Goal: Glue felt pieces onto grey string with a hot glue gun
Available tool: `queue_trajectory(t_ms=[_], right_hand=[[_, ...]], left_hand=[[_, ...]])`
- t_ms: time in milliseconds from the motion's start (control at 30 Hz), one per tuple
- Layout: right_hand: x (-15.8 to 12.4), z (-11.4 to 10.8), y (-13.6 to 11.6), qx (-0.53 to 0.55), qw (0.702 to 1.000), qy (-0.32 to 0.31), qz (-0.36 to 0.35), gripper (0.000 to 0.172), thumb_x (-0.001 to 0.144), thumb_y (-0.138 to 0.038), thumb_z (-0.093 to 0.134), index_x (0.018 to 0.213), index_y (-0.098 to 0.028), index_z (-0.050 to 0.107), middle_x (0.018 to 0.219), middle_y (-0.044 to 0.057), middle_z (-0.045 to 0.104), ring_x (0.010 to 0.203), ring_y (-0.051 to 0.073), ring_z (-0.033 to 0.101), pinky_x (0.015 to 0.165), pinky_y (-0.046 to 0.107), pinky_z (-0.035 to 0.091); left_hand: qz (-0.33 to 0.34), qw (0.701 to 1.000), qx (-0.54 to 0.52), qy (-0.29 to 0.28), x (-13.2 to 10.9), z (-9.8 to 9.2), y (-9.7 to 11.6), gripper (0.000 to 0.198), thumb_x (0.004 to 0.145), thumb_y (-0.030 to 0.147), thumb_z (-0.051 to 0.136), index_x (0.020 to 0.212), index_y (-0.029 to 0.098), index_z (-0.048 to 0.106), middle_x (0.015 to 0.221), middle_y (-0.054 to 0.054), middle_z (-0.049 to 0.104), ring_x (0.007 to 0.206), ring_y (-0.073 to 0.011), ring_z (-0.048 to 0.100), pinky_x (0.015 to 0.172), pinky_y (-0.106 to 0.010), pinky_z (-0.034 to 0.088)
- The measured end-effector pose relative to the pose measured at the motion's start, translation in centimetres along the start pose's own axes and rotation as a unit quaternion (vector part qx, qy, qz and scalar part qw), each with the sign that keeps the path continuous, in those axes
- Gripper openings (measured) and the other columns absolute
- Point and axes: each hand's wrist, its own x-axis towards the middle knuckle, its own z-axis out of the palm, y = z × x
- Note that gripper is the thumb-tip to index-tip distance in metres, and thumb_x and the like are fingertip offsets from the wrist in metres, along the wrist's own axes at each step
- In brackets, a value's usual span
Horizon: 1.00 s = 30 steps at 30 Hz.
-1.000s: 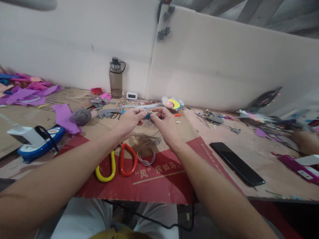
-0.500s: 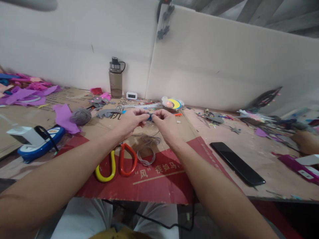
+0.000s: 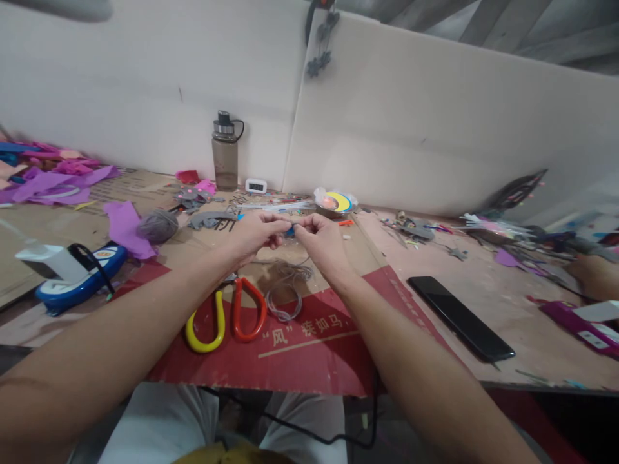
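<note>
- Head view: the left hand (image 3: 258, 233) and the right hand (image 3: 319, 233) meet above the middle of the bench (image 3: 522, 290), fingertips almost touching.
- The left hand is closed to a pinch, thumb against forefinger, with a small blue piece (image 3: 290, 231) at the tips; its other fingers curl loosely.
- The right hand is also pinched, thumb and forefinger at the other side of the same piece, its remaining fingers bent.
- The blue piece sits between the two sets of fingertips, mostly covered and too small to tell its exact shape.
- Below the hands, a loose coil of thin grey cord (image 3: 284, 318) lies on a sheet of cardboard (image 3: 309, 374) printed red along its near part.
- Just left of the coil lie scissors (image 3: 237, 316) with one yellow and one red handle; the left forearm passes over the blade end.
- A black phone (image 3: 459, 319) lies right of the right forearm.
- On the left are a ball of grey yarn (image 3: 157, 225), a purple piece of cloth (image 3: 124, 229) touching it, and a blue power strip (image 3: 99, 267) with a white adapter (image 3: 52, 265).
- Beyond the hands, an upright bottle (image 3: 225, 158) stands near a small white clock (image 3: 256, 186), and a wrapped packet with a yellow label (image 3: 342, 202) lies farther right.
</note>
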Motion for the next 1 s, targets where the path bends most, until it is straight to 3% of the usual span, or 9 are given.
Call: queue_trajectory(t_ms=[167,267,333,533,700,867,1000], right_hand=[[-0.1,0.5,0.4,-0.003,0.999,-0.008,-0.031,0.014,0.072,-0.029,0.054,0.07,-0.016,0.057,0.057,-0.004,0.048,0.053,0.009,0.041,0.054,0.022,0.032],[0.1,0.9,1.1,0.021,0.998,-0.036,-0.044,0.019,0.076,-0.032,0.052,0.083,-0.016,0.058,0.063,-0.003,0.051,0.056,0.01,0.043,0.056,0.023,0.034],[0.2,1.1,1.4,0.024,0.997,-0.058,-0.045,0.021,0.078,-0.033,0.05,0.089,-0.016,0.058,0.064,-0.003,0.052,0.057,0.01,0.044,0.057,0.023,0.035],[-0.3,1.2,0.9,0.026,0.992,-0.114,-0.037,0.022,0.082,-0.033,0.046,0.079,-0.017,0.061,0.063,-0.002,0.05,0.06,0.01,0.043,0.057,0.024,0.034],[-0.5,0.7,-0.2,0.077,0.982,-0.172,-0.03,0.021,0.083,-0.034,0.048,0.082,-0.018,0.062,0.065,-0.003,0.049,0.058,0.009,0.041,0.054,0.022,0.033],[-0.6,-1.1,-1.8,0.166,0.954,-0.248,-0.039,0.02,0.081,-0.037,0.054,0.085,-0.019,0.063,0.068,-0.003,0.051,0.054,0.007,0.037,0.05,0.021,0.031],[-0.7,-2.4,-2.9,0.165,0.93,-0.324,-0.053,0.016,0.078,-0.033,0.06,0.085,-0.02,0.065,0.074,-0.001,0.057,0.059,0.007,0.043,0.052,0.02,0.035]], left_hand=[[0.028,0.997,0.059,0.039,-0.1,0.1,-0.1,0.009,0.07,0.02,0.064,0.067,0.012,0.062,0.048,0.001,0.052,0.041,-0.0064,0.047,0.041,-0.018,0.033],[0.047,0.994,0.063,0.077,0.2,-0.3,-0.2,0.01,0.071,0.021,0.065,0.066,0.013,0.061,0.045,0.003,0.051,0.037,-0.005,0.043,0.039,-0.017,0.03],[0.057,0.991,0.053,0.109,0.7,-1.0,-0.4,0.01,0.072,0.022,0.065,0.069,0.013,0.062,0.043,0.003,0.05,0.035,-0.0048,0.042,0.038,-0.017,0.029],[0.082,0.972,0.018,0.221,2.5,-4.0,-0.9,0.01,0.073,0.022,0.062,0.07,0.012,0.059,0.051,0.0,0.056,0.041,-0.0076,0.052,0.038,-0.016,0.032],[0.071,0.949,-0.053,0.302,3.3,-6.5,-0.9,0.003,0.074,0.016,0.059,0.074,0.013,0.058,0.061,0.001,0.058,0.046,-0.0084,0.058,0.038,-0.015,0.035],[0.057,0.913,-0.17,0.366,4.1,-8.9,-0.9,0.003,0.074,0.012,0.058,0.073,0.013,0.055,0.062,-0.001,0.059,0.049,-0.0093,0.06,0.038,-0.014,0.038],[0.043,0.878,-0.283,0.384,4.7,-10.8,-0.1,0.01,0.078,0.009,0.053,0.069,0.014,0.053,0.059,0.0,0.059,0.049,-0.0055,0.057,0.039,-0.011,0.04]])
